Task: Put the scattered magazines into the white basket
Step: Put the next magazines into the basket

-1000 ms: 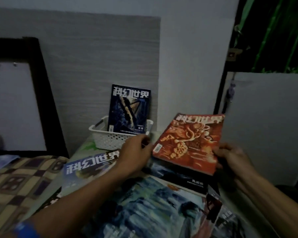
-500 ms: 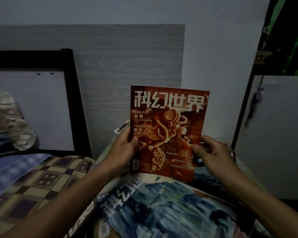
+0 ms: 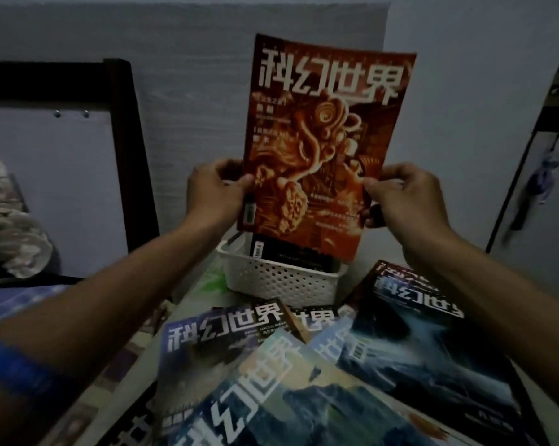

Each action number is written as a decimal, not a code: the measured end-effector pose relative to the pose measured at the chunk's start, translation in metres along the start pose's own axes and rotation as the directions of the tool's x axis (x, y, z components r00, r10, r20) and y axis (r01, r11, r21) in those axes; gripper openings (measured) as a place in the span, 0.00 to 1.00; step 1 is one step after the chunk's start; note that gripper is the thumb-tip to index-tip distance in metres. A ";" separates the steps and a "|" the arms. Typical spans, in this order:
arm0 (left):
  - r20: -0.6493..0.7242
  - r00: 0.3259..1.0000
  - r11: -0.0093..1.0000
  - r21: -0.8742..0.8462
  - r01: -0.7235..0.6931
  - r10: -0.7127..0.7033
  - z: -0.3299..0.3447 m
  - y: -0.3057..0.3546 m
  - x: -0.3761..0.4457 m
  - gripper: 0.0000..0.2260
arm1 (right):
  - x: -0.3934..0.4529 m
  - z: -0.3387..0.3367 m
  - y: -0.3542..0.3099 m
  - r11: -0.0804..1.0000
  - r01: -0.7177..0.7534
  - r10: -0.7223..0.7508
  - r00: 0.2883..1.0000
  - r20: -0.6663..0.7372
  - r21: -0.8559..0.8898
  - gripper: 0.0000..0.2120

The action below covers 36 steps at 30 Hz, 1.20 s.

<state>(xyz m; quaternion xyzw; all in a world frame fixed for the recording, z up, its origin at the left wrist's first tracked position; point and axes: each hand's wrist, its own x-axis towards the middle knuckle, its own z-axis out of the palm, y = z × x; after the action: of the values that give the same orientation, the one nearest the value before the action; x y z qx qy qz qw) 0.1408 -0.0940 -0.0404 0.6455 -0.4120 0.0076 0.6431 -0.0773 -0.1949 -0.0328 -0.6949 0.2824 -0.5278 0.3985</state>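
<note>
Head view: my left hand [image 3: 215, 191] and right hand [image 3: 406, 196] clamp the red magazine [image 3: 323, 146] by its side edges, upright, long axis vertical. The basket [image 3: 281, 281] sits directly below its bottom edge; lowering straight down should seat it.

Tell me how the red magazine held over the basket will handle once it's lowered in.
The red magazine is probably floppy: its top edge bows though the left hand and right hand pinch both sides. It likely stands taller than the white basket, so it may lean or tip. The glossy-looking cover could slide against the dark magazine already inside.
</note>
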 end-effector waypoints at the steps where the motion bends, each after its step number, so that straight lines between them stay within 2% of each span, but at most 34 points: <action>1: 0.007 1.000 0.999 0.036 0.006 -0.006 0.005 -0.008 0.014 0.08 | 0.011 0.008 0.010 1.000 -0.008 0.008 1.000 0.005 -0.007 0.04; 4: 0.010 1.000 0.992 0.127 0.015 -0.017 0.020 -0.039 0.042 0.03 | 0.031 0.026 0.051 0.997 -0.030 0.031 0.999 0.023 -0.072 0.04; 6: 0.018 0.999 0.985 0.168 0.029 -0.032 0.032 -0.064 0.051 0.04 | 0.040 0.037 0.082 0.994 -0.060 0.062 0.998 0.014 -0.095 0.03; 11: 0.077 0.985 0.959 0.248 0.134 -0.157 0.058 -0.117 0.049 0.04 | 0.051 0.056 0.138 0.975 -0.163 0.156 0.986 -0.058 -0.149 0.06; 14: 0.102 0.970 0.946 0.264 0.186 -0.219 0.064 -0.131 0.054 0.05 | 0.059 0.060 0.154 0.963 -0.176 0.163 0.983 -0.082 -0.202 0.04; 17: 0.119 0.956 0.909 0.361 0.211 -0.269 0.068 -0.135 0.058 0.06 | 0.065 0.061 0.156 0.939 -0.230 0.210 0.972 -0.103 -0.257 0.08; 21: 0.077 0.972 0.876 0.453 0.165 -0.224 0.071 -0.136 0.053 0.05 | 0.067 0.065 0.153 0.899 -0.284 0.246 0.957 -0.153 -0.334 0.15; 23: 0.075 0.985 0.905 0.411 0.112 -0.156 0.071 -0.136 0.048 0.06 | 0.066 0.064 0.151 0.898 -0.297 0.276 0.955 -0.113 -0.325 0.14; 27: 0.221 0.975 0.955 0.293 -0.034 -0.033 0.055 -0.125 0.027 0.08 | 0.048 0.056 0.130 0.930 -0.239 0.260 0.965 0.043 -0.279 0.07; 29: 0.309 0.949 0.946 0.319 -0.049 -0.055 0.043 -0.120 0.009 0.09 | 0.032 0.045 0.116 0.947 -0.259 0.281 0.955 0.098 -0.193 0.05; 31: 0.423 0.906 0.891 0.414 -0.185 -0.009 0.030 -0.110 -0.014 0.09 | 0.011 0.030 0.103 0.952 -0.276 0.290 0.952 0.100 -0.129 0.04; 33: 0.547 0.833 0.795 0.466 -0.388 0.086 0.014 -0.094 -0.035 0.11 | -0.016 0.014 0.091 0.952 -0.160 0.196 0.974 0.115 -0.261 0.05; 34: 0.588 0.800 0.754 0.469 -0.460 0.122 0.004 -0.084 -0.046 0.11 | -0.035 0.005 0.083 0.935 -0.072 0.139 0.975 0.172 -0.348 0.07; 35: 0.619 0.774 0.730 0.467 -0.499 0.133 -0.006 -0.073 -0.056 0.11 | -0.054 -0.002 0.074 0.909 0.018 0.103 0.958 0.267 -0.417 0.07; 36: 0.653 0.750 0.734 0.457 -0.503 0.107 -0.016 -0.063 -0.066 0.11 | -0.073 -0.010 0.064 0.871 0.101 0.114 0.910 0.398 -0.480 0.06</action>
<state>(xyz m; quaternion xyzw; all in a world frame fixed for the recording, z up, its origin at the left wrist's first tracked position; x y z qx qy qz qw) 0.1395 -0.0559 -0.1252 0.7043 -0.6697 0.0515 0.2298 -0.1062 -0.1715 -0.1228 -0.8676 0.3184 -0.2783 0.2614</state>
